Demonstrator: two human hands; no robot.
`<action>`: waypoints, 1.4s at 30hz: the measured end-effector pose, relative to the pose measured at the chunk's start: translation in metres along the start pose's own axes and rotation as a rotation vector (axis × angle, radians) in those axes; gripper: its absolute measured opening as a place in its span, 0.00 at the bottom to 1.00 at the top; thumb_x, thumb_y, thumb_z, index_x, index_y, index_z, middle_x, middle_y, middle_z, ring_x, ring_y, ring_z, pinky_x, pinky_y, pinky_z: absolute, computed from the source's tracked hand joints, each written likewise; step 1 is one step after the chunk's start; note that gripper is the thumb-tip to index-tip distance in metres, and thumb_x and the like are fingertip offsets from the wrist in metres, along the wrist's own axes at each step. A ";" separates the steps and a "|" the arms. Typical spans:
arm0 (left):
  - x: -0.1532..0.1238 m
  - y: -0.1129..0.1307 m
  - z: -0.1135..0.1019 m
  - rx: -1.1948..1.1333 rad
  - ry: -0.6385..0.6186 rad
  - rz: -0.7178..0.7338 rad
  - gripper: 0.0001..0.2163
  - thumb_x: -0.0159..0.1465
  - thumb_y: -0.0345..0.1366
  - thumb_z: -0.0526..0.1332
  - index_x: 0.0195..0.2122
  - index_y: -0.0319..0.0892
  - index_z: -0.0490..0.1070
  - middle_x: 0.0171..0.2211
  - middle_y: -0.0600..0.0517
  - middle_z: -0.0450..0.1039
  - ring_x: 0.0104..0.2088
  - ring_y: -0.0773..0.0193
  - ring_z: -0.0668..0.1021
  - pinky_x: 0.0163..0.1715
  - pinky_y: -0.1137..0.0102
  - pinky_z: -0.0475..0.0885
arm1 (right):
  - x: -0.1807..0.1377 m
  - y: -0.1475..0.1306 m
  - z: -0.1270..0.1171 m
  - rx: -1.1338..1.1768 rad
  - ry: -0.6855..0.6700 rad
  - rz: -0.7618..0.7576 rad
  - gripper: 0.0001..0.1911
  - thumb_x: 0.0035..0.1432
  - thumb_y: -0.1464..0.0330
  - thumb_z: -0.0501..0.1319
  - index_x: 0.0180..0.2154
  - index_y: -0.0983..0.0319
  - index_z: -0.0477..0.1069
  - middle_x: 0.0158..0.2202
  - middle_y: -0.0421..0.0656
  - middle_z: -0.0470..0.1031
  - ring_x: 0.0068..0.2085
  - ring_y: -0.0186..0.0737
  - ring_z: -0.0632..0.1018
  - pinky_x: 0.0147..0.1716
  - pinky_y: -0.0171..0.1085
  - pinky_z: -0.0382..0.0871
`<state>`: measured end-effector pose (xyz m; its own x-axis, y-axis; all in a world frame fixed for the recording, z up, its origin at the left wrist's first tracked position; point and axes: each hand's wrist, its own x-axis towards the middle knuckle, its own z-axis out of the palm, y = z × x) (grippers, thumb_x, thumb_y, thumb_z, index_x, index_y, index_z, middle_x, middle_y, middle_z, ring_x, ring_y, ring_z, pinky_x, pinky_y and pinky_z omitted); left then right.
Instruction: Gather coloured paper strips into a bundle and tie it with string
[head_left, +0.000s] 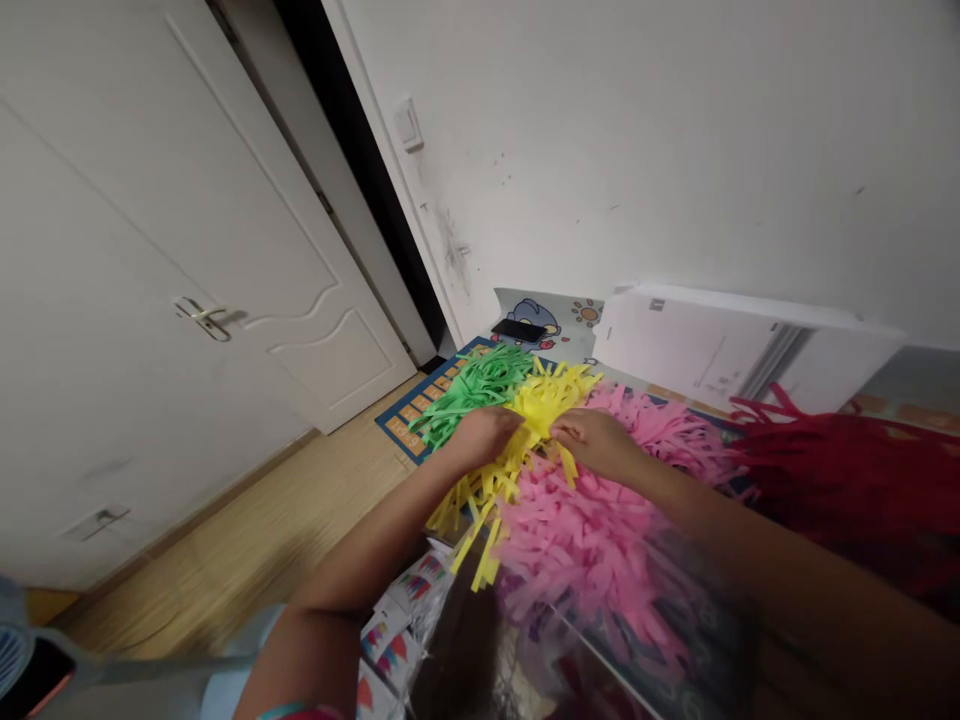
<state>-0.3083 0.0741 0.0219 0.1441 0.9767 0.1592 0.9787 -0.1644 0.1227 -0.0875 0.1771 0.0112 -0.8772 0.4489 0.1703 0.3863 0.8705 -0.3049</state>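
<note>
Yellow paper-strip tassels (546,402) lie spread between my two hands over the table. My left hand (487,436) is closed on the left side of the yellow tassels, knuckles up. On the right side my right hand (592,440) pinches the same yellow strips with thumb and fingers. Loose yellow strips hang down toward me below the left hand. Green tassels (480,390) lie just beyond my left hand. Around and under my right forearm are pink tassels (585,530). My fingertips are partly hidden by the strips.
Red tassels (862,480) are heaped at the right. A white box (705,340) leans by the wall, and a dark phone (519,330) lies on the printed mat (405,437). Clear-wrapped printed packets (394,650) are near me. A white door (300,270) stands at left.
</note>
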 end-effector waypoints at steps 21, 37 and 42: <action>0.056 0.001 0.038 -0.171 -0.312 -0.270 0.06 0.62 0.35 0.65 0.37 0.39 0.80 0.33 0.52 0.80 0.33 0.63 0.78 0.36 0.70 0.70 | 0.015 0.000 0.004 -0.166 0.039 0.225 0.17 0.69 0.67 0.51 0.48 0.63 0.77 0.48 0.51 0.78 0.50 0.49 0.76 0.45 0.44 0.60; 0.058 -0.025 0.040 -0.532 -0.346 -0.295 0.07 0.66 0.35 0.65 0.33 0.37 0.73 0.30 0.55 0.74 0.30 0.67 0.76 0.35 0.68 0.73 | 0.004 -0.006 0.020 -0.104 0.016 0.156 0.16 0.67 0.67 0.53 0.48 0.59 0.79 0.49 0.48 0.78 0.49 0.46 0.74 0.46 0.41 0.61; 0.057 -0.028 0.038 -0.612 -0.346 -0.315 0.08 0.66 0.36 0.64 0.31 0.37 0.72 0.26 0.56 0.72 0.27 0.68 0.75 0.33 0.69 0.73 | 0.009 -0.009 0.025 -0.135 -0.066 0.008 0.18 0.67 0.69 0.52 0.51 0.60 0.76 0.53 0.49 0.77 0.52 0.48 0.72 0.50 0.43 0.59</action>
<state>-0.3221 0.1399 -0.0097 0.0080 0.9610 -0.2765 0.7404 0.1801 0.6476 -0.1064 0.1681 -0.0077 -0.8889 0.4459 0.1051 0.4246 0.8880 -0.1765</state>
